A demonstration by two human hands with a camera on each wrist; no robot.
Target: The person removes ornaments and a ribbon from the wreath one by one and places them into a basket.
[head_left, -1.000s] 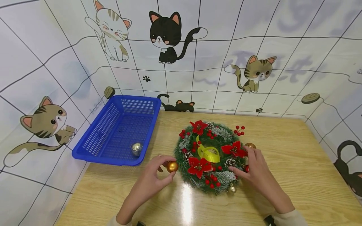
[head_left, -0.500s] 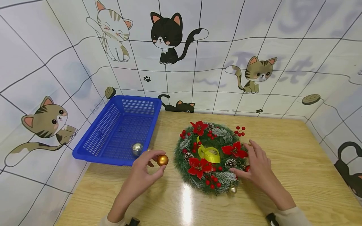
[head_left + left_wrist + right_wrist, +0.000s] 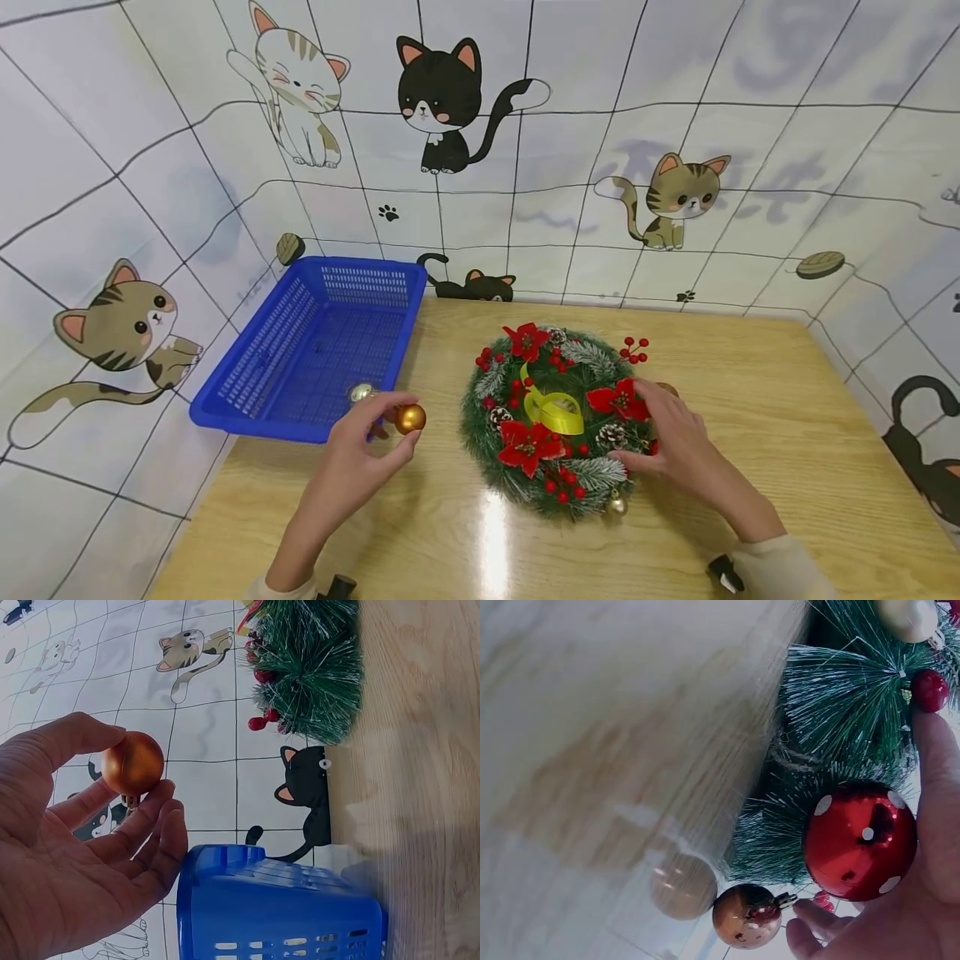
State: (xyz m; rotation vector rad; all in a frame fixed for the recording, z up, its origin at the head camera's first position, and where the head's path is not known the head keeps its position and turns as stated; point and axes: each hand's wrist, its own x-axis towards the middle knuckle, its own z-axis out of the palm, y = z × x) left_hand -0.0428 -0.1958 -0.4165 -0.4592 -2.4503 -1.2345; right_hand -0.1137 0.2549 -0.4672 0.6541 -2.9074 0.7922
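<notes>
Between thumb and fingers my left hand [image 3: 348,467] pinches a shiny gold-orange Christmas bauble [image 3: 410,419], its metal cap downward in the left wrist view. That hand is just right of the basket's front corner. A green Christmas wreath [image 3: 480,450] with red flowers, pinecones, berries and a yellow ribbon [image 3: 555,412] lies on the table. My right hand [image 3: 678,442] rests on the wreath's right side, fingers by a red flower and thumb at a berry [image 3: 930,691]. Beside its palm is a red bauble with white dots [image 3: 859,844]; a copper bauble [image 3: 746,919] is near its fingertips.
A blue plastic basket [image 3: 247,423] stands at the left of the wooden table [image 3: 810,433]. Inside it, a silver bauble [image 3: 361,391] is partly hidden by my left hand. A pale gold bauble [image 3: 617,504] is at the wreath's front edge. A cat-print wall covering [image 3: 570,142] stands behind.
My left hand has carried the gold-orange bauble left, away from the wreath and toward the basket. The right hand stays at the wreath, its fingers shifted slightly inward.
</notes>
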